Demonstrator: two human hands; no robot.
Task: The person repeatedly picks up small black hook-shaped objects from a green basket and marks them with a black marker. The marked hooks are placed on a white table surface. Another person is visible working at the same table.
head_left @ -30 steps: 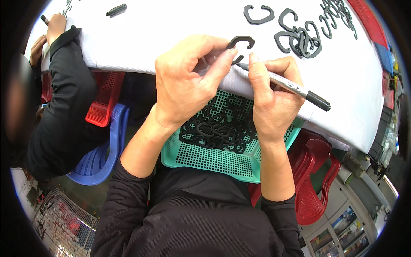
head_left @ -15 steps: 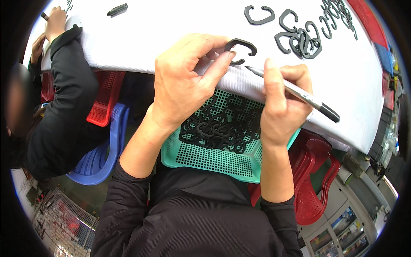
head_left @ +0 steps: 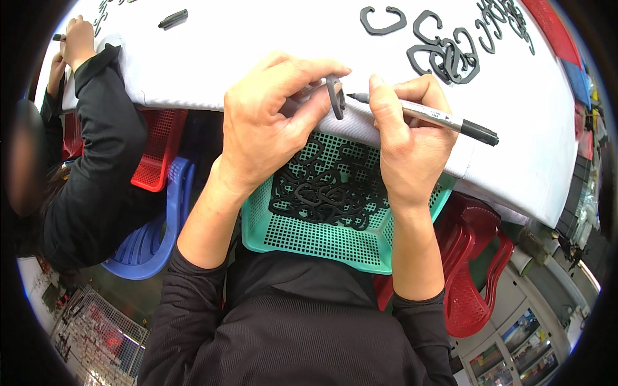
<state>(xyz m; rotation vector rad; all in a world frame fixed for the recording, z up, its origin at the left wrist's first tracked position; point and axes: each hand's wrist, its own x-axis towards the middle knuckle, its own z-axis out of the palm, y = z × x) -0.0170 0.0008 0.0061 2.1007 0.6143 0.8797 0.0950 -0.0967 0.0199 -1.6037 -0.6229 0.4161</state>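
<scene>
Between thumb and fingertips, my left hand [head_left: 273,119] pinches a black C-shaped hook [head_left: 335,98], turned nearly edge-on. My right hand [head_left: 415,138] grips a silver marker [head_left: 428,114] with a black end, like a pen. Its dark tip points at the hook, very close to its side; whether they touch I cannot tell. Below both hands, a green perforated basket [head_left: 309,243] rests at my lap with many similar black hooks [head_left: 322,193] inside. More loose hooks [head_left: 450,61] lie in a pile on the white table beyond my right hand.
A black marker cap or short pen [head_left: 173,18] lies on the white table [head_left: 257,32]. At the left, a co-worker's hand [head_left: 78,42] works at the same table. A red basket [head_left: 154,151], a blue chair [head_left: 151,241] and dark red chairs [head_left: 473,276] stand below table height.
The hook in my left hand has turned from showing its open C to nearly edge-on. My right hand has moved left and up, bringing the marker tip closer to it.
</scene>
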